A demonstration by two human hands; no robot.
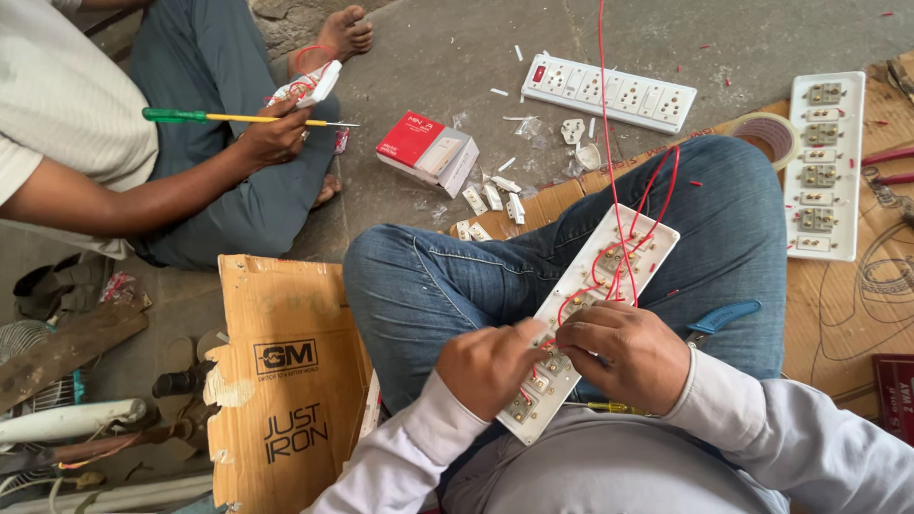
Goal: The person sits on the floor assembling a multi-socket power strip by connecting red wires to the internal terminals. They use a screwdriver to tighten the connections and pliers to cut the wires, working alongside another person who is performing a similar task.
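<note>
A long white switchboard panel (640, 249) lies back side up across my crossed legs in blue jeans, with brass terminals and red wires (609, 271) looped over it. My left hand (487, 366) pinches the panel's near end with the thumb on the terminals. My right hand (624, 347) rests on the panel's middle, fingers curled over the red wiring. A long red wire (604, 114) runs up out of view. A blue-handled tool (722, 317) lies on my right thigh.
Another person sits at upper left, holding a green-handled screwdriver (205, 117) and a small white part (309, 86). On the floor lie a red and white box (427, 150), loose white switches (490, 195), a white extension board (609, 92), another panel (824, 162), a tape roll (766, 136) and brown cardboard (286, 381).
</note>
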